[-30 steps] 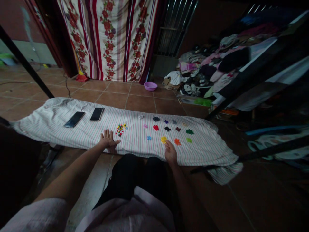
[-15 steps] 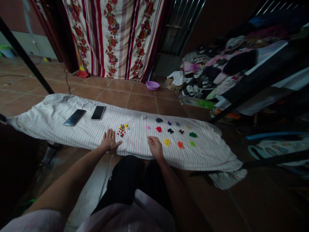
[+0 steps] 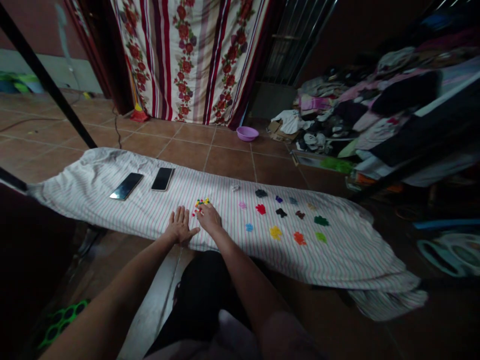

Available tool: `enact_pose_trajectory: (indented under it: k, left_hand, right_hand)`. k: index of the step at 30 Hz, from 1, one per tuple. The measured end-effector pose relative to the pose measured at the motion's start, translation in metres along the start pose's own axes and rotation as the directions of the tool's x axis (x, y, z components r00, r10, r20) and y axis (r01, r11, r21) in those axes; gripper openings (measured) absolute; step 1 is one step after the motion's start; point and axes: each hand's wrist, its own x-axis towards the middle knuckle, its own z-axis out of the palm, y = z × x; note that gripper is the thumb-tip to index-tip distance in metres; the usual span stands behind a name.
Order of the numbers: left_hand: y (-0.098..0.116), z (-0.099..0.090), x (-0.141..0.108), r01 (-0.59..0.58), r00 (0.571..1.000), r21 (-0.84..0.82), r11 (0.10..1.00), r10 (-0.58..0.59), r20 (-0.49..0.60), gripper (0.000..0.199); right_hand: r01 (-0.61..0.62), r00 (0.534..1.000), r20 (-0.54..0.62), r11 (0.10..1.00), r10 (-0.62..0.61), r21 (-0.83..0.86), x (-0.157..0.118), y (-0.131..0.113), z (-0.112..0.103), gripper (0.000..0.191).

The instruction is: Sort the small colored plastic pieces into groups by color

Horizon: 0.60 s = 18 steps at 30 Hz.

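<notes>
My left hand lies flat on the striped cloth, fingers spread, holding nothing. Just to its right is a mixed heap of tiny coloured pieces, mostly red, yellow and green. My right hand is over the heap's near right side, covering part of it. Its fingers are curled down and drawn together at the pieces; anything between the fingertips is hidden. Right of it lie small single-colour groups, among them light blue pieces, red pieces, yellow pieces and orange pieces.
Two phones, a left one and a right one, lie on the cloth's left part. Beyond it, a purple basin stands on the tiled floor before a flowered curtain. Clothes are piled at the right.
My right hand has moved left from beside the sorted groups to the mixed heap. The light blue group has come into sight where that hand was. My left hand stays flat; the view has shifted.
</notes>
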Motion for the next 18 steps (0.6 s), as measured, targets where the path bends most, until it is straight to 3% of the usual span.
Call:
enact_pose_trajectory:
  k: [6,11,18]
  left_hand:
    - [0.004,-0.008,-0.002,0.011,0.999,-0.010,1.000,-0.011,0.043,0.098]
    - [0.004,-0.009,-0.001,0.021,0.998,-0.015,1.000,-0.020,0.065,0.098]
    - [0.004,-0.006,0.000,0.026,0.998,-0.013,1.000,-0.026,0.049,0.099]
  right_hand:
    - [-0.021,0.992,0.121,0.988,0.040,-0.150,0.018,-0.012,0.003,0.020]
    - [-0.048,0.985,0.156,0.988,0.071,-0.148,0.020,-0.014,0.007,0.018]
    - [-0.094,0.991,0.092,0.994,0.099,-0.053,0.022,-0.009,0.011,0.018]
